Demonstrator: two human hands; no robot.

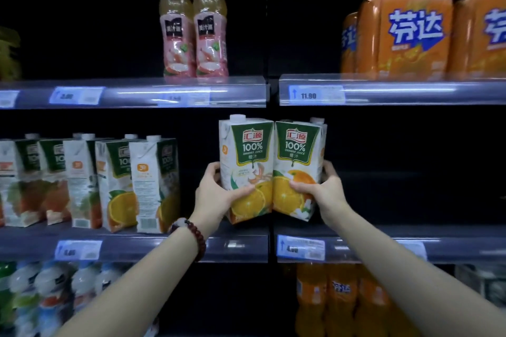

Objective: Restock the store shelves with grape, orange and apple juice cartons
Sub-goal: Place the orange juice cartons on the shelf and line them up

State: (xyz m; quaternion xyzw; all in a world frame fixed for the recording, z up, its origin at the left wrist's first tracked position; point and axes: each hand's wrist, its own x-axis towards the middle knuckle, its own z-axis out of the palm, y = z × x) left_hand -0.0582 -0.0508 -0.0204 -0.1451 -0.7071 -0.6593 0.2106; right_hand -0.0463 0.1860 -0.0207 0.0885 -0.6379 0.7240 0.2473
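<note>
Our left hand [216, 194] and right hand [325, 189] each grip one of two orange juice cartons [273, 167] at the middle shelf [241, 247] edge; several cartons [90, 180] already stand leftward; grape or apple, perhaps, remain.

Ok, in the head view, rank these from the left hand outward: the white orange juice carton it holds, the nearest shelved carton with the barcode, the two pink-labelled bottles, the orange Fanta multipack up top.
1. White orange juice carton: gripped by the left hand.
2. Shelved carton with the barcode: same shelf, to its left.
3. Pink-labelled bottles: shelf above.
4. Orange Fanta multipack: upper right.
</note>
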